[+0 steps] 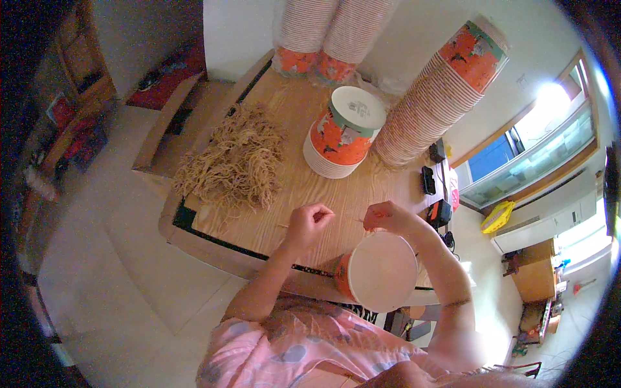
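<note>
My left hand (308, 227) is closed in a pinch just above the wooden table. Whatever sits between its fingertips is too small to make out. Facing it, my right hand (390, 217) has its fingers bent together, and a thin pale sliver shows at their tips. A gap separates the two hands. Below my right hand, at the table's near edge, a paper tub (381, 271) with an orange print turns its round white face up. To the left lies a tangled heap of tan, stringy strands (239, 158).
A short stack of orange-printed paper tubs (343, 136) stands mid-table. Behind it a tall stack (440, 97) leans right, and two wrapped stacks (310, 39) rise at the back. Small black devices (428, 181) line the right edge. An open cardboard box (174, 123) adjoins the table's left.
</note>
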A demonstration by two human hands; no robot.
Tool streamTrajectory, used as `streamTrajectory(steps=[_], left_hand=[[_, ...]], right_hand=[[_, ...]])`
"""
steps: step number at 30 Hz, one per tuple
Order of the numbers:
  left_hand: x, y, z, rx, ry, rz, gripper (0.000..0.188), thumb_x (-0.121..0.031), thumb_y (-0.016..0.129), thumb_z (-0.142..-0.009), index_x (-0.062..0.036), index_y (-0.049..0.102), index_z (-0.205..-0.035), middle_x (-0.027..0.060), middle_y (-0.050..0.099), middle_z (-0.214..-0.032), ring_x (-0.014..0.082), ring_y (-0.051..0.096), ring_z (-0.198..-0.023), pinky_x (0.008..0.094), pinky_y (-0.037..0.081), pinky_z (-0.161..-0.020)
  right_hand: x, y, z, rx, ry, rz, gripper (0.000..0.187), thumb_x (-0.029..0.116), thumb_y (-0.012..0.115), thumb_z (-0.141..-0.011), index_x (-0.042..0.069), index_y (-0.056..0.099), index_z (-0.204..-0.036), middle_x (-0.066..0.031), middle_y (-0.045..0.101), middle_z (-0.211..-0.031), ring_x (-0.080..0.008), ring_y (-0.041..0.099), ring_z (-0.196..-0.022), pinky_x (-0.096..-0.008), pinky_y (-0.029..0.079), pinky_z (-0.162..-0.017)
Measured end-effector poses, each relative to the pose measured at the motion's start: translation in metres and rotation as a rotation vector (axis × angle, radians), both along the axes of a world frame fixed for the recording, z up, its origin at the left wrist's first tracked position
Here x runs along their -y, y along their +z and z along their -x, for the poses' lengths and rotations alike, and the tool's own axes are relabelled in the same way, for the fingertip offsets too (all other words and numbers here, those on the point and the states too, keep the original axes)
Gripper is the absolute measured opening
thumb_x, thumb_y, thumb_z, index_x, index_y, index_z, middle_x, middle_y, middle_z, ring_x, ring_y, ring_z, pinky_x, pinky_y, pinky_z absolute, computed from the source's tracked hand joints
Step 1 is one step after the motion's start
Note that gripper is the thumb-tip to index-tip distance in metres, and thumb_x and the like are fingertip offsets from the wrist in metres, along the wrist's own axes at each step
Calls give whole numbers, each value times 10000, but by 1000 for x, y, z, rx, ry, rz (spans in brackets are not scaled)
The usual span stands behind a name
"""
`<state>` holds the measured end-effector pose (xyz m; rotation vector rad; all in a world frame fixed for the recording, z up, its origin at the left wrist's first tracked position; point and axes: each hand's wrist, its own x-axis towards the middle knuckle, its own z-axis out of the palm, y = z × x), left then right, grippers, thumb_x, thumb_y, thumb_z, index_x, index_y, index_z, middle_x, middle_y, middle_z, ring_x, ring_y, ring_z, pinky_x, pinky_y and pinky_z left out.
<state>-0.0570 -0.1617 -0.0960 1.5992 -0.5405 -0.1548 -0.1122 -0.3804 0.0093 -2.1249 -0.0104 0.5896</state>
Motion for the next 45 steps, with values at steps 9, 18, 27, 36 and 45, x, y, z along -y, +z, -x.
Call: streamTrajectory(steps=[9, 18, 27, 36, 45], left_hand=[[-7, 0, 9, 275, -161, -242, 306, -237, 697, -732, -84, 621, -986, 121, 603, -1011, 281, 538, -1011, 385, 404, -896], [27, 33, 35, 24, -391, -23, 221, -174, 675, -780, -22, 623, -932, 116, 645, -863, 219, 623, -824, 327, 481, -753], [1, 50, 59, -198, -506, 61, 120, -109, 624, -830, 2, 586, -808, 55, 648, -750, 108, 619, -719, 276, 503, -675], [5, 50, 63, -314, -410, 64, 98, -109, 609, -851, -19, 579, -826, -16, 587, -696, 39, 511, -601, 207, 428, -546], [14, 53, 55, -153, -311, -27, 65, -79, 629, -810, -15, 614, -810, 41, 627, -707, 79, 584, -624, 234, 472, -559]], right_hand=[[21, -18, 16, -207, -97, -243, 109, 131, 608, -838, 25, 628, -848, 5, 611, -791, -76, 544, -735, -211, 438, -677], [-6, -17, 55, -181, -358, -554, 115, 133, 597, -850, 19, 609, -862, 3, 604, -795, -61, 535, -733, -202, 432, -662], [-49, -2, 99, -46, -505, -588, 179, 175, 567, -887, 18, 578, -802, 12, 575, -807, -56, 516, -761, -207, 410, -681], [-51, -21, 101, -39, -427, -676, 201, 208, 568, -892, 17, 612, -846, 4, 609, -803, -81, 543, -782, -222, 427, -721], [-43, -27, 85, -247, -556, -698, 168, 210, 618, -859, 43, 631, -843, 24, 596, -751, -58, 542, -649, -201, 434, -569]])
